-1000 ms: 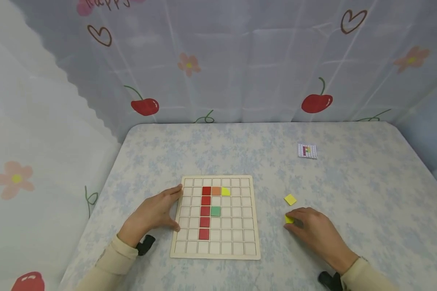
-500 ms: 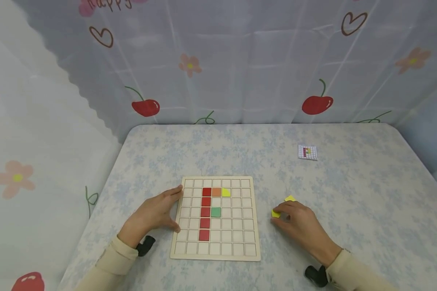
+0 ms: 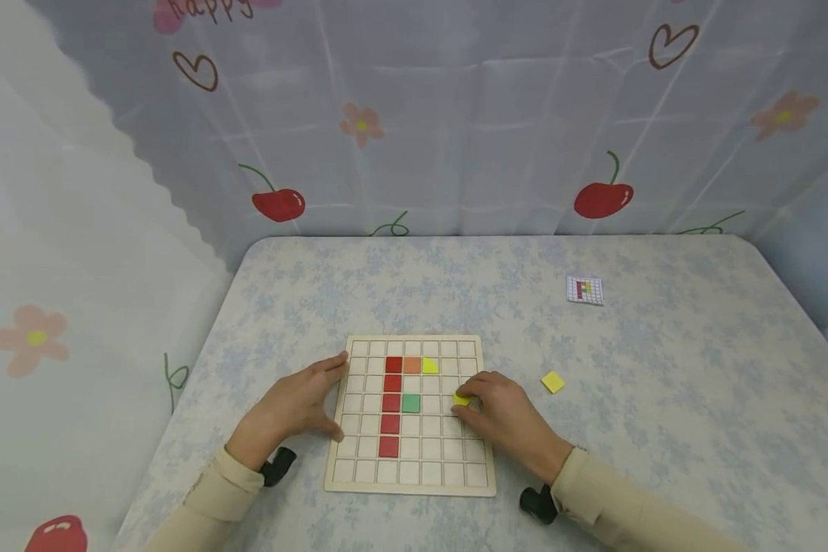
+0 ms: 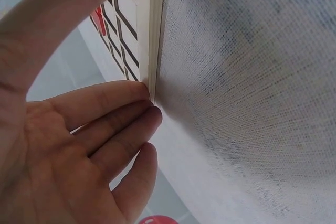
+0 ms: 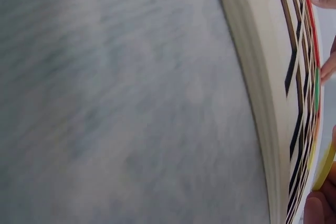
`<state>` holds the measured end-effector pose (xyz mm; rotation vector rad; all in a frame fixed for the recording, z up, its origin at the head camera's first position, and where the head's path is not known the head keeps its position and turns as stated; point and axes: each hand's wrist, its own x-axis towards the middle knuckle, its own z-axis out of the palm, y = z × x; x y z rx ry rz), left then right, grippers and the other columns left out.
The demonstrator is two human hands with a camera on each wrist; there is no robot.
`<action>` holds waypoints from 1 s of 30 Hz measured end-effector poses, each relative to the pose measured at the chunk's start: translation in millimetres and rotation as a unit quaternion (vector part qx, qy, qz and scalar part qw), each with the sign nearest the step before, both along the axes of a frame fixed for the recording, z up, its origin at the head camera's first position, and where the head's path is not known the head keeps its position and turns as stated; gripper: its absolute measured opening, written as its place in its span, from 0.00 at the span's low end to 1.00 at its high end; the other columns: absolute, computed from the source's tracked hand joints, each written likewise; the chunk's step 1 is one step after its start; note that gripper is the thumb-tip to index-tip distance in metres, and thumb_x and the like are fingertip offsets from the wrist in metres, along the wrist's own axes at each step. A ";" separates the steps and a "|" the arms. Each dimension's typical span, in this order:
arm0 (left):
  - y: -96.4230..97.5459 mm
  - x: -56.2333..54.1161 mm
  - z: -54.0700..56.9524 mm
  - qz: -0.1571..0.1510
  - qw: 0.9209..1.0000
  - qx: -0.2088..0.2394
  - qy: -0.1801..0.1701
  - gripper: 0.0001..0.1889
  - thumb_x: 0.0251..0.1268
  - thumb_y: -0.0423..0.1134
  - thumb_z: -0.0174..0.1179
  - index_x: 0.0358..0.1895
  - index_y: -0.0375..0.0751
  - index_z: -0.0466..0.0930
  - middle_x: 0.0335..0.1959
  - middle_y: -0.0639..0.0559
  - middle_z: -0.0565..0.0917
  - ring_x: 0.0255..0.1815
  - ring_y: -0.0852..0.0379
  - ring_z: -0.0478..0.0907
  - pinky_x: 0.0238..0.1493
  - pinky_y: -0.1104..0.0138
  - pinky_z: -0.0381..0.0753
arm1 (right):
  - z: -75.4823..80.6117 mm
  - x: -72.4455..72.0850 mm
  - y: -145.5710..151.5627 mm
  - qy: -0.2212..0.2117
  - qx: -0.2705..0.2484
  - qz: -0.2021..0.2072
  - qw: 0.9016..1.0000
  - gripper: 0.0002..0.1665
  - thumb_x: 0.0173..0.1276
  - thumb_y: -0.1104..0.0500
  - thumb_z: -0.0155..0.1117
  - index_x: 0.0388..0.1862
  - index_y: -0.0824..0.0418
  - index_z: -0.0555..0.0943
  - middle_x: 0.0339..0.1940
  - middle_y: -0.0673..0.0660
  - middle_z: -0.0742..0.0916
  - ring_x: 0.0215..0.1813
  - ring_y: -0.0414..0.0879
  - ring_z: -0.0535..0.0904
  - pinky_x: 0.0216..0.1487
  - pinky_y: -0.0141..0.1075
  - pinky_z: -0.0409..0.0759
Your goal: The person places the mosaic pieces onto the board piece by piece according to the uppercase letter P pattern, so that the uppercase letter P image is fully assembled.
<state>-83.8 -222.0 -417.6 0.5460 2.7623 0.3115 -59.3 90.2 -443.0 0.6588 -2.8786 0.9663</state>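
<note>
A pale wooden grid board [image 3: 386,473] lies flat on the table. My left hand [image 3: 286,406] rests against its left edge, fingertips and thumb touching; the left wrist view shows those fingers [image 4: 113,135] nearly straight. Over the right-hand columns of the board, my right hand [image 3: 507,414] pinches a yellow tile [image 3: 461,399] between thumb and fingers. Part of that tile is hidden; the right wrist view catches its thin edge. Set in the grid are a column of several red tiles [image 3: 389,424], an orange tile [image 3: 412,365], a yellow round-cornered tile [image 3: 430,366] and a green tile [image 3: 410,403].
Right of the board, a loose yellow square tile [image 3: 553,382] lies on the patterned tablecloth [image 3: 662,345]. Farther back is a small card [image 3: 585,290] printed with a coloured grid. A curtain [image 3: 455,138] with cherries and flowers hangs behind the table.
My right hand has carried the pinched yellow tile leftward from beside the loose yellow square to over the board. The left hand has stayed at the board's edge.
</note>
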 end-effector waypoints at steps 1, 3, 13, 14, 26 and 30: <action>-0.5 0.1 -0.3 0.000 1.000 -0.001 0.001 0.56 0.37 0.47 0.82 0.73 0.30 0.62 0.76 0.41 0.59 0.73 0.42 0.63 0.58 0.52 0.77 | -0.1 -0.7 -3.6 0.002 0.001 0.006 1.000 0.12 0.59 0.58 0.76 0.40 0.61 0.87 0.39 0.50 0.86 0.43 0.44 0.80 0.44 0.39 0.81; -1.6 0.2 -0.9 -0.001 1.000 0.000 0.004 0.56 0.37 0.47 0.82 0.73 0.30 0.62 0.76 0.41 0.59 0.73 0.42 0.63 0.58 0.52 0.77 | -0.9 -2.2 -9.9 0.009 0.003 0.019 1.000 0.11 0.60 0.58 0.75 0.40 0.61 0.87 0.39 0.50 0.86 0.43 0.44 0.80 0.44 0.39 0.81; -2.4 0.5 -3.5 0.001 1.000 0.012 0.007 0.56 0.37 0.46 0.83 0.73 0.31 0.62 0.76 0.41 0.59 0.73 0.42 0.62 0.58 0.51 0.77 | -9.1 -8.7 -28.5 0.002 0.009 0.058 0.998 0.11 0.62 0.59 0.73 0.42 0.62 0.87 0.40 0.51 0.85 0.46 0.45 0.79 0.47 0.37 0.81; -2.4 0.6 -3.7 0.002 1.000 0.012 0.007 0.56 0.37 0.46 0.83 0.73 0.31 0.62 0.76 0.41 0.59 0.73 0.42 0.62 0.58 0.51 0.77 | -9.2 -8.5 -28.9 0.003 0.009 0.063 0.998 0.10 0.63 0.60 0.73 0.42 0.62 0.87 0.41 0.51 0.85 0.47 0.45 0.79 0.48 0.37 0.81; -1.5 0.3 -1.0 0.000 1.000 0.012 0.007 0.57 0.36 0.46 0.83 0.73 0.31 0.62 0.76 0.41 0.59 0.72 0.42 0.63 0.57 0.51 0.78 | -11.0 -8.8 -31.7 0.054 0.020 0.113 0.992 0.09 0.64 0.68 0.69 0.42 0.61 0.89 0.44 0.53 0.87 0.48 0.46 0.80 0.46 0.31 0.82; -0.7 0.1 -0.6 0.004 1.000 0.011 0.000 0.57 0.36 0.46 0.83 0.73 0.31 0.62 0.76 0.41 0.59 0.73 0.43 0.62 0.58 0.51 0.77 | -11.2 -8.6 -31.4 0.057 0.025 0.110 0.992 0.08 0.64 0.67 0.70 0.41 0.60 0.89 0.43 0.52 0.87 0.49 0.46 0.81 0.46 0.32 0.82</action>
